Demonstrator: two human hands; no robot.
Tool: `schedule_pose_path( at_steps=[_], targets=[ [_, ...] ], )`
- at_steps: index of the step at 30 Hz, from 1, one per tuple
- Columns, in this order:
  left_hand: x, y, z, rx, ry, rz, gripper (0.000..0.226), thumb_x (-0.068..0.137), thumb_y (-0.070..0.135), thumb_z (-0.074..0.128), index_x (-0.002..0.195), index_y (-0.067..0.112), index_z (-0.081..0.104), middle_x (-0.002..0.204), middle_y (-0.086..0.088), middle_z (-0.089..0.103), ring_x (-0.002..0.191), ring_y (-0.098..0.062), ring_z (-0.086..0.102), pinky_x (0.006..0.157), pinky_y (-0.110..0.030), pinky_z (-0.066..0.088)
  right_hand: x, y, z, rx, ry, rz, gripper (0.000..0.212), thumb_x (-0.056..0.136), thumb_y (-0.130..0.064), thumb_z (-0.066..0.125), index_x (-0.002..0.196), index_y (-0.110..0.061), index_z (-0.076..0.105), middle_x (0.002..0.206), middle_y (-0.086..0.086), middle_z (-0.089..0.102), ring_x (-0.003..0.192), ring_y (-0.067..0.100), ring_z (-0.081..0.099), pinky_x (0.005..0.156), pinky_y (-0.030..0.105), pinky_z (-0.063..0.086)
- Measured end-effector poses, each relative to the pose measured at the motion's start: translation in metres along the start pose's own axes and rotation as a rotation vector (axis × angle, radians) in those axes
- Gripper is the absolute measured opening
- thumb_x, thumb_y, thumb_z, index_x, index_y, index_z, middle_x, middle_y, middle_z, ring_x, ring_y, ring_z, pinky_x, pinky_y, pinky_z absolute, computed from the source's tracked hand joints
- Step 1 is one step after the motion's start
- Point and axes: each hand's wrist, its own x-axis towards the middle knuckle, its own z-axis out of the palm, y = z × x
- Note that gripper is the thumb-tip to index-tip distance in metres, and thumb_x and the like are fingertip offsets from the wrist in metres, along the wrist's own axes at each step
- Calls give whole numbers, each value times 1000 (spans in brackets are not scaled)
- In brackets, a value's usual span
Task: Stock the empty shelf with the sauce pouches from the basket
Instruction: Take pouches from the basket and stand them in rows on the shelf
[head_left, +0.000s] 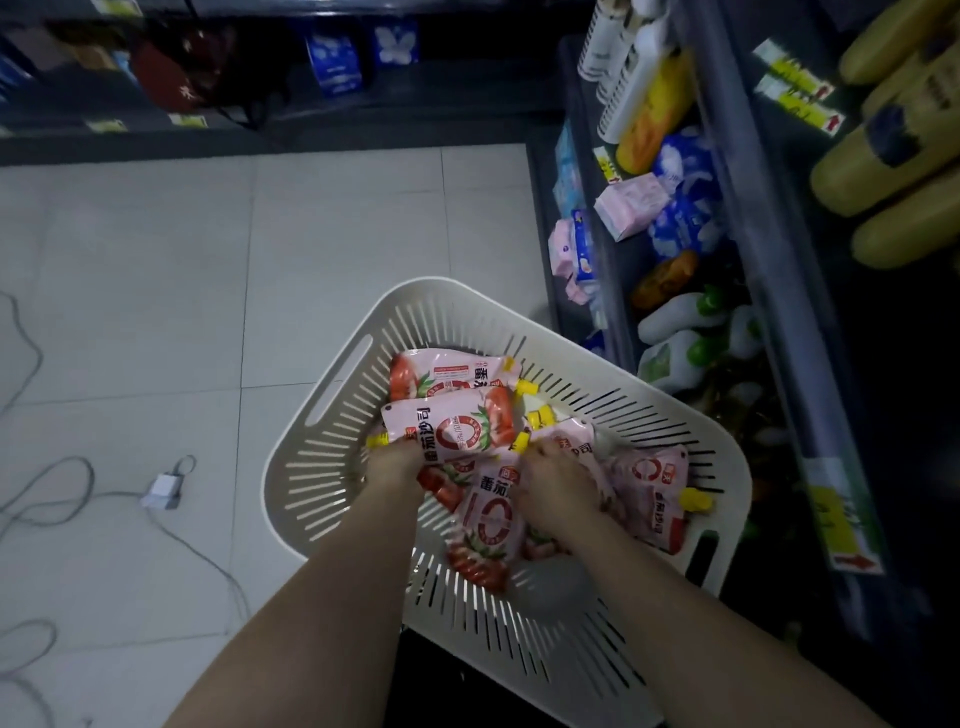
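Both hands reach into the basket (332, 415); left hand (395, 460) clutches one sauce pouch (447, 428) lying crosswise; right hand (558, 491) grips another pouch (576, 441) nearer the shelf-side rim.

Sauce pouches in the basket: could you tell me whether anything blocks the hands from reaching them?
Nothing visible does. Both the left hand and the right hand are already down among the sauce pouches inside the open-topped basket, touching them.

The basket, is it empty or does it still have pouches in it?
Not empty. Several pink sauce pouches lie inside the white basket, both hands among them.
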Motion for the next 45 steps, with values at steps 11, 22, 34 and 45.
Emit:
schedule_pose_path(
  at_steps=[11,22,34,45],
  targets=[
    [9,-16,-7,-100,-58,20,42,74,-12,44,40,12,56,69,-15,58,79,-30,53,63,-34,45,8,15,-12,426,-78,291,27,85,-39,63,85,-13,69,91,6,71,88,26,64,76,34,52],
    [-72,-2,-9,81,56,556,23,81,22,60,67,5,62,67,-10,66,67,-26,62,69,-37,51,-69,3,-17,501,230,163,16,85,-27,67,71,-19,64,67,-9,53,75,18,55,65,27,41],
    [-153,18,-63,452,-95,1285,19,92,19,58,85,5,70,73,-10,68,70,-26,60,66,-35,46,-158,-15,-39,450,838,3,8,85,-22,63,85,-19,70,73,5,70,70,30,62,59,23,29],
    [-251,54,-88,501,-520,1632,25,91,30,54,90,12,71,83,0,71,80,-18,63,73,-37,50,-278,-36,-89,641,1286,119,9,82,-12,67,84,-18,74,76,-8,70,72,11,63,66,33,52]
  ],
)
